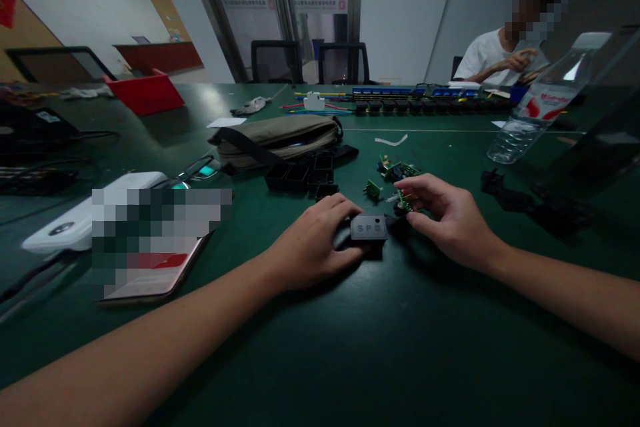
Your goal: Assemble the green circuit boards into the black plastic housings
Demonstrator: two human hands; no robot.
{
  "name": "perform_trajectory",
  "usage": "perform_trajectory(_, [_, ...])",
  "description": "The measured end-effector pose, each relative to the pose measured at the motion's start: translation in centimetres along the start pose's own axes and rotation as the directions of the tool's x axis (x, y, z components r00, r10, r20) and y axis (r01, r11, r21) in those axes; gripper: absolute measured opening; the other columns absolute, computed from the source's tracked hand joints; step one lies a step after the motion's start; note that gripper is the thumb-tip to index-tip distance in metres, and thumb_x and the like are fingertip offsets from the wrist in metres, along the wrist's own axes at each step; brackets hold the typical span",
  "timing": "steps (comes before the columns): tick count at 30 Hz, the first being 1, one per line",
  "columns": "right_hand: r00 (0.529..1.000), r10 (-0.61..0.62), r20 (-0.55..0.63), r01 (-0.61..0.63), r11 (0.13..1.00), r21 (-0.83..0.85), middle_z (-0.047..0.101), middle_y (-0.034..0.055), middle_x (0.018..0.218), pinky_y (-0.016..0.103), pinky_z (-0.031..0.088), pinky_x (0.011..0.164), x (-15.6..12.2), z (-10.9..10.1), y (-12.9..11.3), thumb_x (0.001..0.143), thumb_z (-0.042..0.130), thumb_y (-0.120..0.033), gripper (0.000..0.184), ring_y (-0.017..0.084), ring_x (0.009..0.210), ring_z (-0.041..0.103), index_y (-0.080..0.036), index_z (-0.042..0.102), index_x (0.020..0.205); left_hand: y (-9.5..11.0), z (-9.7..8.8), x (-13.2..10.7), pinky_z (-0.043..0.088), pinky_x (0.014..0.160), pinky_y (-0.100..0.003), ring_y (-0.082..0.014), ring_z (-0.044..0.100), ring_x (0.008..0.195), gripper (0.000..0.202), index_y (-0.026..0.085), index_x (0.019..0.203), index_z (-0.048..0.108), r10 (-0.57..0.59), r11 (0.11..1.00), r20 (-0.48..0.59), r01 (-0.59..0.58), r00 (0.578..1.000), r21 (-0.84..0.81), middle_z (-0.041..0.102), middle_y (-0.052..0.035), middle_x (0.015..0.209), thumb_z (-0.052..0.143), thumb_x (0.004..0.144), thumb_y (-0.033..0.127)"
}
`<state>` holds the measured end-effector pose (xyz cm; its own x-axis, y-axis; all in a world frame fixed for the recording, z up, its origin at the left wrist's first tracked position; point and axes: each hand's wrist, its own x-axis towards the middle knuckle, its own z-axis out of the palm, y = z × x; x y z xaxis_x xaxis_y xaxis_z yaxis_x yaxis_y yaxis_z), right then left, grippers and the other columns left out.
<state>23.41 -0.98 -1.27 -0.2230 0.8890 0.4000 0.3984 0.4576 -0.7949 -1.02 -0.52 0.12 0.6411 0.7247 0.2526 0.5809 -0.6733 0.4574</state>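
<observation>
My left hand (320, 237) grips a small box with a grey face marked "SPD" (369, 227), fingers and thumb around its left side. Close by on the right, my right hand (447, 217) pinches a small green circuit board (403, 201) between thumb and fingertips. A dark part sits under that board, too dim to make out. Just beyond the hands lie a loose small circuit board (372, 189) and a cluster of green boards (397, 168). Several black open plastic housings (295, 177) stand behind my left hand.
A grey-green pouch (280, 140) lies behind the housings. At left are a white device (95, 210), a phone (160, 260) and glasses (203, 170). A water bottle (547, 107) stands at right, near black crumpled material (535, 203). Across the table sits a person (493, 57).
</observation>
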Motion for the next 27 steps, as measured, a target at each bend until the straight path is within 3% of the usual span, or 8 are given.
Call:
perform_trajectory(5, [1.0,0.0,-0.006,0.001,0.997,0.082,0.064,0.0055,0.097,0.034,0.054,0.075,-0.03,0.04,-0.11,0.073,0.062,-0.015,0.036,0.019,0.088,0.064,-0.019,0.061,0.109,-0.1,-0.17,0.01,0.052,0.079,-0.034,-0.0191,0.063,0.089,0.03,0.018,0.106,0.061,-0.044,0.997,-0.112,0.037,0.993,-0.063,0.067,-0.0056,0.102,0.07,0.078,0.022])
perform_trajectory(10, [1.0,-0.007,0.017,0.005,0.993,0.121,0.065,0.005,0.097,0.033,0.056,0.077,-0.08,0.24,-0.43,0.072,0.063,-0.016,0.035,0.02,0.091,0.066,-0.021,0.057,0.106,-0.12,-0.26,-0.03,0.052,0.081,-0.035,-0.0192,0.063,0.092,0.032,0.018,0.107,0.06,-0.074,0.995,-0.182,0.06,0.98,-0.08,0.067,-0.0061,0.105,0.068,0.076,0.016])
perform_trajectory(18, [0.988,-0.15,0.039,0.153,0.986,-0.07,0.066,0.0053,0.105,0.035,0.053,0.084,-0.26,-0.06,0.09,0.076,0.068,-0.019,0.033,0.021,0.097,0.063,-0.022,0.059,0.108,-0.01,-0.27,0.05,0.052,0.081,-0.035,-0.0193,0.063,0.09,0.032,0.018,0.107,0.06,-0.076,0.995,-0.201,0.061,0.977,-0.079,0.067,-0.0058,0.103,0.07,0.076,0.02])
perform_trajectory(27, [0.989,-0.136,0.064,0.14,0.988,-0.071,0.066,0.0059,0.107,0.036,0.054,0.082,-0.28,-0.08,0.22,0.075,0.069,-0.018,0.033,0.021,0.097,0.063,-0.022,0.06,0.107,0.17,-0.28,0.08,0.052,0.082,-0.036,-0.0196,0.062,0.092,0.032,0.019,0.107,0.059,-0.073,0.995,-0.19,0.059,0.979,-0.075,0.067,-0.0055,0.104,0.069,0.076,0.021])
